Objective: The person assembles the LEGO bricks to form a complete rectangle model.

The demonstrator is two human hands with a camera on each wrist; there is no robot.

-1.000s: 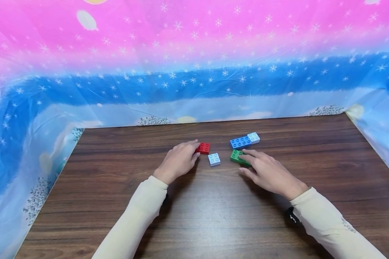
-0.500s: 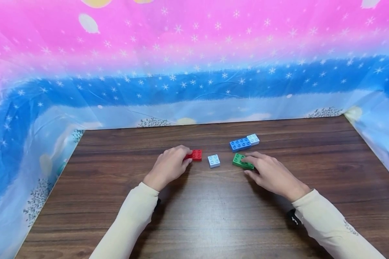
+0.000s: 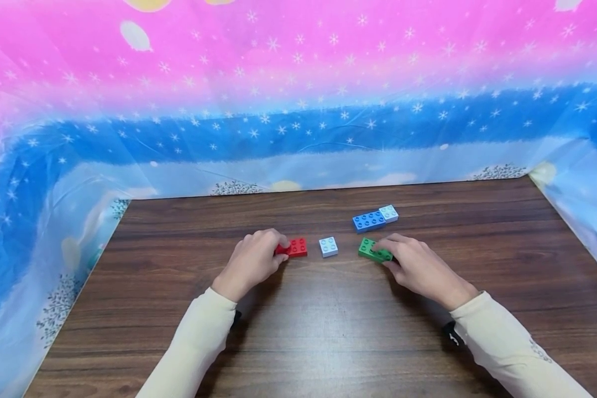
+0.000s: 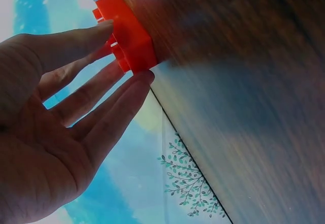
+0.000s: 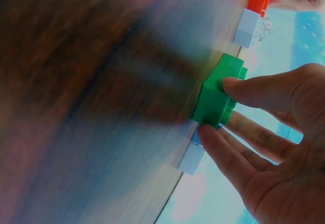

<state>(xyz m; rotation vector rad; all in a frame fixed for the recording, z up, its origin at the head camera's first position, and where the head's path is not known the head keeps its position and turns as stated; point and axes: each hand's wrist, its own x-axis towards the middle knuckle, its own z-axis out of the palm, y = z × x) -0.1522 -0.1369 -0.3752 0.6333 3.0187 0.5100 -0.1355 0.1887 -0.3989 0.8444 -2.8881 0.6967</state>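
Note:
My left hand (image 3: pixel 251 258) pinches a red toy building brick (image 3: pixel 298 247) by its left end, low at the table. In the left wrist view the thumb lies on the side of the red brick (image 4: pixel 129 33), and a fingertip is at its end. On the right, my right hand (image 3: pixel 423 271) grips a green brick (image 3: pixel 366 248) at its right part, which the fingers partly cover. The right wrist view has the thumb against the side of the green brick (image 5: pixel 216 89). Between the two hands sits a small square white brick (image 3: pixel 328 247), touched by neither.
Behind the green brick, a blue brick (image 3: pixel 369 221) lies end to end with a second white brick (image 3: pixel 389 213). All rest on a dark wood table (image 3: pixel 298 342). A snowflake-patterned cloth (image 3: pixel 278 132) hangs along its back and sides.
My left hand has drawn the red brick left and towards me, away from the white brick. The right hand has shifted the green brick slightly right and nearer, apart from the blue one.

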